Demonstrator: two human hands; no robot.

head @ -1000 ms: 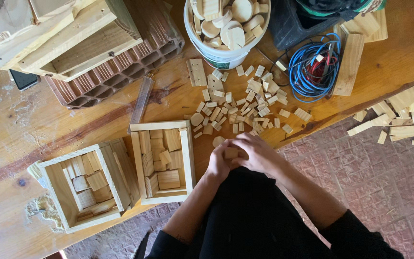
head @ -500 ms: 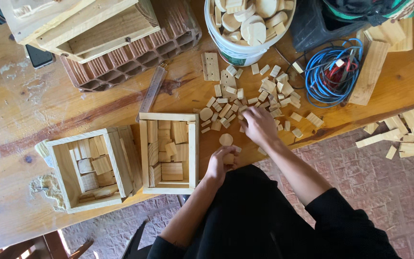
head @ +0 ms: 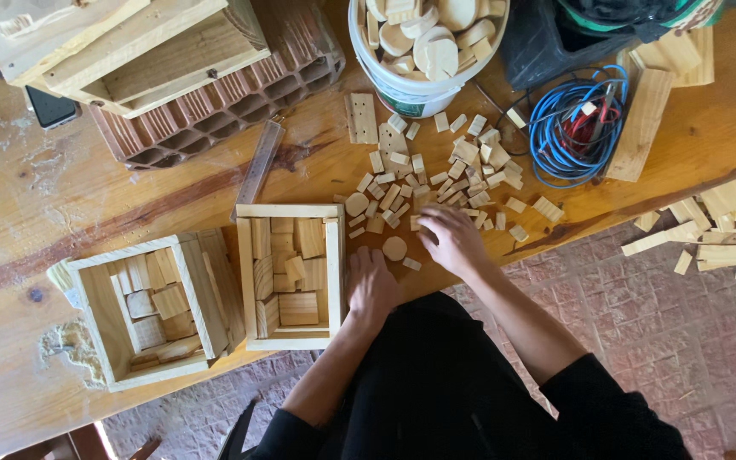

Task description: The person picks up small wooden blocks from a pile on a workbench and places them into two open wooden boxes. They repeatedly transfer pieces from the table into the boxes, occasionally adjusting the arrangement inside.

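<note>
- My left hand [head: 371, 285] rests flat on the desk [head: 36, 213] against the right wall of the wooden box [head: 290, 277], grip open and empty, steadying it.
- My right hand [head: 451, 238] lies over the scattered wood pieces [head: 445, 175] just right of the box; fingers curled, though whether they pinch one I cannot tell.
- A round disc [head: 394, 248] lies between my hands, handy for the box.

Left hand [head: 371, 285] lay flat, palm down, fingers loosely together, right hand [head: 451, 238] reached forward, fingers curled downward, both forearms black-sleeved
</note>
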